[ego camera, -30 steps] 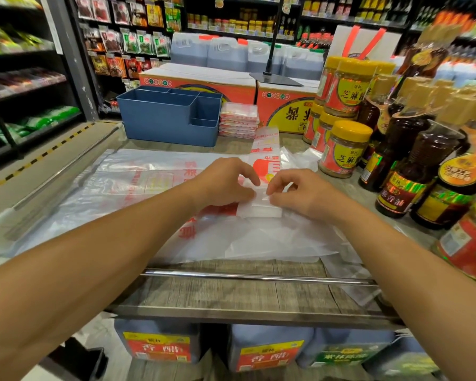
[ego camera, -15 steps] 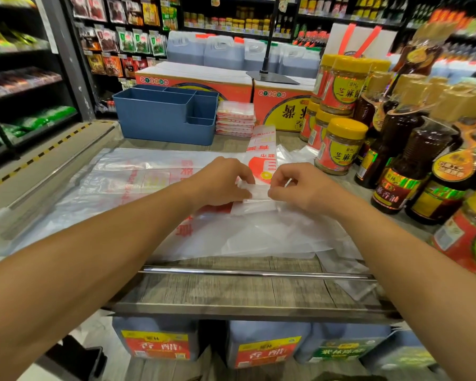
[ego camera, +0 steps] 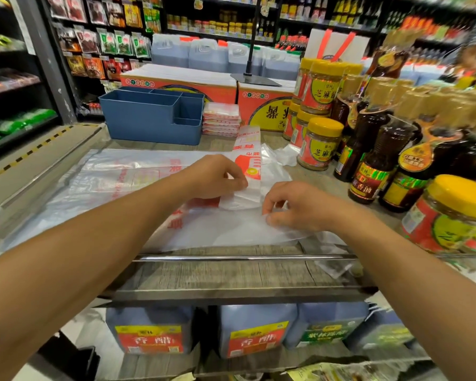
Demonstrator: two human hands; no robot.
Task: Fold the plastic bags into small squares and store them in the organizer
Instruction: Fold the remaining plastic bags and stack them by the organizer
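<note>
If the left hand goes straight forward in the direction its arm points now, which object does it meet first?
Probably the folded bag strip, which the left hand already pinches at its near end. Farther along that line stand the yellow-lidded jars, though depth is hard to judge from one view.

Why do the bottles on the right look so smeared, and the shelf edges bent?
Head view: the bottles and jars at the right edge are motion-blurred, while the blue organizer stays fairly sharp; the wide lens bows the shelf rail; store lights glare off the plastic bag.
</note>
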